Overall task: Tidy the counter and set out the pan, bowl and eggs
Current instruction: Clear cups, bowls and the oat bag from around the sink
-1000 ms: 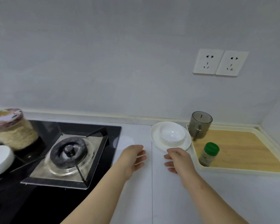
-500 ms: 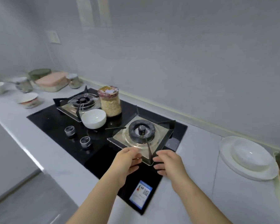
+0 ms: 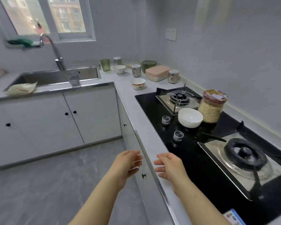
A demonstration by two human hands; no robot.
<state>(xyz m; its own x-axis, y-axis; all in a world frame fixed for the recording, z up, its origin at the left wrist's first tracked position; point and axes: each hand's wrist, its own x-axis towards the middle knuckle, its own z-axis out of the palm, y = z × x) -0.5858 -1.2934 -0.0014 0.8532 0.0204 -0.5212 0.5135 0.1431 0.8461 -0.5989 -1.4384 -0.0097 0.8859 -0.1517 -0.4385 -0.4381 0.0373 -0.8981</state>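
My left hand (image 3: 128,164) and my right hand (image 3: 170,168) hover side by side over the counter's front edge (image 3: 146,137), fingers loosely curled, holding nothing. A white bowl (image 3: 190,117) sits on the black gas hob (image 3: 193,153) between its two burners, beside a jar of grain (image 3: 212,106) with a patterned lid. A patterned bowl (image 3: 137,83) stands on the counter beyond the hob. No pan or eggs show in the view.
Farther along the counter stand a pink lidded box (image 3: 157,73), a green bowl (image 3: 149,65), metal canisters (image 3: 173,76), a green jug (image 3: 105,64) and a small bowl (image 3: 120,69). The sink (image 3: 55,77) with tap sits left, a bag (image 3: 21,89) on its rim. White cabinets (image 3: 75,119) below.
The view has swung left from the plate and tray corner, past the hob, to the sink side. Both hands stayed empty and drew back from over the hob to the counter's edge.
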